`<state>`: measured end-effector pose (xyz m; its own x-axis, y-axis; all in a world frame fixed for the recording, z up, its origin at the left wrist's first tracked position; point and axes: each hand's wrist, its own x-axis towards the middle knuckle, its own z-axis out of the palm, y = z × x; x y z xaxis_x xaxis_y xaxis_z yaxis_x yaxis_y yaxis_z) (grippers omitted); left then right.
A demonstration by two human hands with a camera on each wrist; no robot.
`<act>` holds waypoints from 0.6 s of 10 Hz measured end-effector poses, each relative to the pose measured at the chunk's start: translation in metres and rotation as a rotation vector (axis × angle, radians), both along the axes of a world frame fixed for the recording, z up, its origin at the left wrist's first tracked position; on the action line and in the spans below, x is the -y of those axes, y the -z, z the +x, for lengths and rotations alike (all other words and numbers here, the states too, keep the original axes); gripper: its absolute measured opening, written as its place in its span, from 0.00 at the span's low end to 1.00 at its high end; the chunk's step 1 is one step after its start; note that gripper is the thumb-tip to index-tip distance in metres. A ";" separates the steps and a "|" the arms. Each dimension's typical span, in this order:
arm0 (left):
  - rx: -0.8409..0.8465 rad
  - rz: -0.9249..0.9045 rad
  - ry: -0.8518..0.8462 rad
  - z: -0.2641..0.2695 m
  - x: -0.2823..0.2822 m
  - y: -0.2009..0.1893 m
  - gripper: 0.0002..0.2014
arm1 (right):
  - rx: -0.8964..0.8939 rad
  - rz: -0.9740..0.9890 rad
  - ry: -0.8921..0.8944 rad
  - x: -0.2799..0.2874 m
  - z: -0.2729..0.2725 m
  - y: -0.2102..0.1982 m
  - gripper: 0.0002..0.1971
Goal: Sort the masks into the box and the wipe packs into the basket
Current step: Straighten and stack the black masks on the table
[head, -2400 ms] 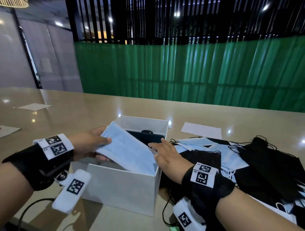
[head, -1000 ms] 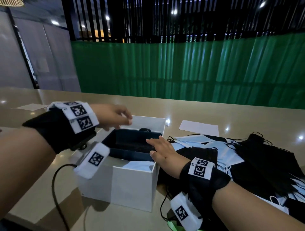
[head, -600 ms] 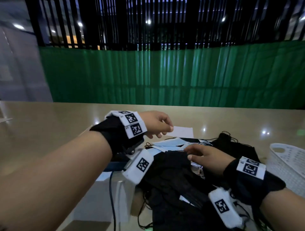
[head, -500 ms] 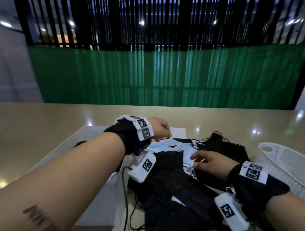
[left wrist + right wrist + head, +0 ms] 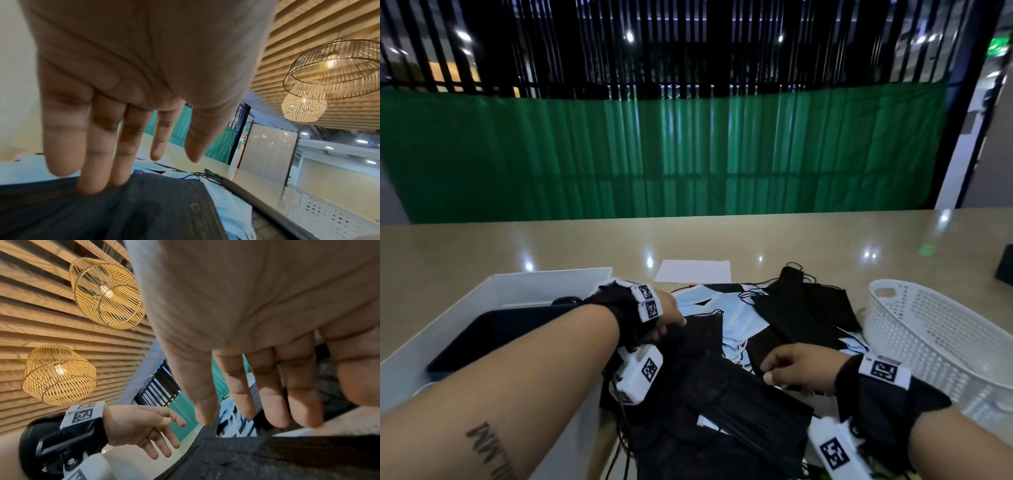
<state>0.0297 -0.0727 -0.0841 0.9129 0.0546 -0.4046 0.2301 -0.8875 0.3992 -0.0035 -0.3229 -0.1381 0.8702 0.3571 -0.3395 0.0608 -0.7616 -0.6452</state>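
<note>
Black and pale-blue masks (image 5: pixel 743 346) heaped (loops tangled) between white box (image 5: pixel 524 284) and empty white basket (image 5: pixel 928 329).

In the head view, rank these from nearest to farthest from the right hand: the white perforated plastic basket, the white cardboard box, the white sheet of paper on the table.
From the right hand:
1. White perforated plastic basket, just to its right.
2. White sheet of paper, beyond the mask pile, farther up the table.
3. White cardboard box, across the pile on the left.
Paper and box are fairly close to call.
</note>
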 end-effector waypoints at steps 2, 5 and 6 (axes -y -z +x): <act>0.009 -0.101 -0.025 0.006 -0.002 0.016 0.10 | 0.003 -0.038 0.005 -0.008 0.009 0.009 0.09; -0.005 0.371 0.195 0.004 0.009 0.015 0.21 | 0.057 0.004 0.000 -0.008 0.020 0.020 0.09; -0.018 0.373 0.147 0.006 0.006 0.021 0.12 | 0.060 -0.028 -0.023 -0.011 0.020 0.022 0.11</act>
